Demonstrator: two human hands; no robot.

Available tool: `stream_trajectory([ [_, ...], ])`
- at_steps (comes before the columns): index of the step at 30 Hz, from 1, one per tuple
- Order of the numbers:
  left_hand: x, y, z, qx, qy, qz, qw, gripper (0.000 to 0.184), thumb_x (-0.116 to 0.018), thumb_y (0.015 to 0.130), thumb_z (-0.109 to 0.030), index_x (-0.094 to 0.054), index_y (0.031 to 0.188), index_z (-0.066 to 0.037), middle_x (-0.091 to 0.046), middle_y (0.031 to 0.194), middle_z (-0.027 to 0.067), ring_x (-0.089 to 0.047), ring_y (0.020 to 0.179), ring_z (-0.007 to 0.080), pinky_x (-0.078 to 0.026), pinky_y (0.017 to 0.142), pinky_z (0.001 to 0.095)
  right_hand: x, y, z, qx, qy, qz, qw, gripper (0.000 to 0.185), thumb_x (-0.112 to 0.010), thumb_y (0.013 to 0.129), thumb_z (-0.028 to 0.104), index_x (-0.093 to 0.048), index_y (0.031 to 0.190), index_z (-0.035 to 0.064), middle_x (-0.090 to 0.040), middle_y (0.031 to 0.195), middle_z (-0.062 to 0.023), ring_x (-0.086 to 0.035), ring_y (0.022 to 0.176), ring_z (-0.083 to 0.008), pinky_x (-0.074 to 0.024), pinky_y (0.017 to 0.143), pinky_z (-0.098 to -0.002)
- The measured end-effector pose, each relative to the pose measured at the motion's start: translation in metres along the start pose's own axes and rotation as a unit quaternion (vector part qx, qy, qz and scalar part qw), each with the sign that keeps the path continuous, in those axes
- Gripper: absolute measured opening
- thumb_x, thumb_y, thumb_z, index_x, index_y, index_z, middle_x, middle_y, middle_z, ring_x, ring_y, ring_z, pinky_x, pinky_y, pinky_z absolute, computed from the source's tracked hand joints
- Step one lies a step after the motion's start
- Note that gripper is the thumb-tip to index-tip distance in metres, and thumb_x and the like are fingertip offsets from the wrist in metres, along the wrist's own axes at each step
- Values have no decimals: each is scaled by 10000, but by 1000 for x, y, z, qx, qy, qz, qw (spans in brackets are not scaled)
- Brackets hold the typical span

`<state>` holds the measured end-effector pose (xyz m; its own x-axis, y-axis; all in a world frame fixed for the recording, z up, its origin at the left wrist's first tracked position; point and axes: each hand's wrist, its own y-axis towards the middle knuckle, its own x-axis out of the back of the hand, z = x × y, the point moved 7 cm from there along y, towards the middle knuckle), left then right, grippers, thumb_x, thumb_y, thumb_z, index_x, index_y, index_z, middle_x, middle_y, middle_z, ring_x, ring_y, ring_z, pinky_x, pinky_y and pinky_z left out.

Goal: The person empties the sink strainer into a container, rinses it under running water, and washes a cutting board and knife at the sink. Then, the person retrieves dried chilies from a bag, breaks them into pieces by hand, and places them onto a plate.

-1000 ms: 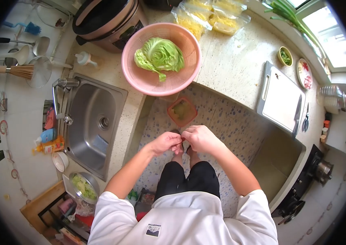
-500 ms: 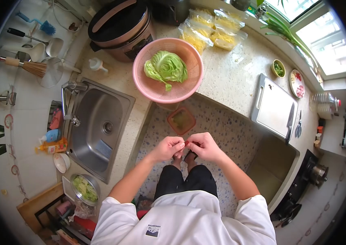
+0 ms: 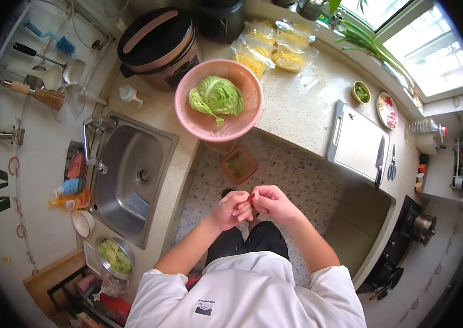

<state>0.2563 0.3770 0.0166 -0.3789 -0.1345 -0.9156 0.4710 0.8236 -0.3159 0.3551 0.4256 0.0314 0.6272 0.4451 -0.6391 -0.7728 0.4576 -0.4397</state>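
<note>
My left hand (image 3: 230, 211) and my right hand (image 3: 273, 203) meet in front of my body, above the floor. Between their pinched fingertips shows a small red thing (image 3: 251, 198), too covered to name. Both hands have their fingers closed on it. Beyond them on the floor stands an orange-rimmed bin (image 3: 239, 181) with some pale green matter inside. On the counter ahead, a pink colander (image 3: 180, 109) holds a head of green cabbage or lettuce (image 3: 216, 96) with a loose leaf at its edge.
A steel sink (image 3: 133, 216) lies left, with a bowl of cut greens (image 3: 114, 256) nearer me. Bags of yellow strips (image 3: 291, 57) sit at the back. At right are a cutting board (image 3: 354, 145), a knife (image 3: 379, 158), scissors (image 3: 391, 164) and a stove (image 3: 392, 251).
My hands have come closer together and turned slightly, the red thing still between the fingertips. The view has shifted a little; the counter items stay put.
</note>
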Motion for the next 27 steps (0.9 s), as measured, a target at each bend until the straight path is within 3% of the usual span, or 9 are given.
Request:
stream_trajectory([
  [4, -15, -3, -19, 82, 195, -19, 977, 310, -545, 1020, -205, -542, 731, -91, -480, 575, -37, -527, 519, 92, -518, 660, 305, 2, -19, 34, 30, -260, 10, 965, 196, -592, 1036, 173, -616, 913, 22, -542, 728, 54, -463, 632, -46, -366, 552, -225],
  [5, -17, -3, -21, 96, 245, -13, 965, 298, -560, 1014, -194, -556, 740, -77, -506, 595, -31, -539, 530, 87, -518, 652, 296, 0, -24, 41, 20, -299, 15, 954, 108, -641, 983, 107, -628, 927, 15, -612, 765, 1, -554, 658, -116, -445, 593, -278],
  [8, -34, 0, -26, 145, 432, 34, 890, 293, -590, 1012, -188, -582, 753, -52, -568, 650, -9, -566, 560, 78, -505, 617, 264, -23, -36, 72, 170, -526, 62, 831, 49, -677, 912, 59, -640, 911, 26, -648, 803, -76, -618, 707, -233, -496, 646, -349],
  [9, -39, 0, -25, 161, 496, 54, 851, 297, -597, 1014, -191, -588, 755, -46, -586, 668, -2, -574, 569, 77, -498, 603, 252, -27, -38, 76, 183, -578, 64, 793, 48, -683, 894, 50, -642, 907, 29, -651, 822, -94, -626, 739, -261, -506, 669, -364],
  [11, -44, 5, -20, 164, 517, 52, 839, 311, -593, 1024, -210, -597, 763, -42, -592, 673, -4, -579, 578, 73, -480, 580, 238, -33, -44, 81, 205, -675, 63, 706, 63, -694, 856, 33, -647, 898, 33, -656, 860, -131, -641, 803, -316, -526, 716, -394],
  [14, -44, 14, -20, 164, 468, 20, 868, 318, -584, 1036, -226, -601, 775, -45, -593, 682, -12, -568, 576, 67, -463, 565, 233, -33, -59, 100, 239, -668, -6, 705, 58, -688, 868, 37, -650, 911, 36, -652, 849, -119, -643, 826, -310, -528, 715, -381],
  [17, -58, 28, -18, 146, 439, 41, 886, 304, -577, 1032, -228, -601, 781, -59, -578, 667, -29, -546, 571, 51, -437, 536, 229, -7, -74, 93, 219, -587, -65, 777, 42, -687, 918, 56, -665, 947, 34, -676, 852, -75, -666, 793, -228, -538, 699, -328],
  [20, -76, 42, -8, 128, 472, 57, 870, 297, -570, 1034, -230, -594, 788, -65, -568, 661, -36, -532, 566, 42, -422, 519, 230, 28, -93, 71, 108, -229, -117, 960, 80, -687, 965, 100, -679, 996, 27, -698, 871, -26, -660, 760, -110, -540, 667, -264],
  [27, -144, 107, 27, 111, 605, 75, 785, 306, -570, 1044, -254, -587, 813, -55, -584, 701, -12, -542, 589, 50, -440, 531, 220, 74, -161, 100, 121, -209, -225, 944, 110, -694, 964, 89, -677, 1017, -6, -699, 859, -9, -623, 736, -38, -517, 628, -197],
])
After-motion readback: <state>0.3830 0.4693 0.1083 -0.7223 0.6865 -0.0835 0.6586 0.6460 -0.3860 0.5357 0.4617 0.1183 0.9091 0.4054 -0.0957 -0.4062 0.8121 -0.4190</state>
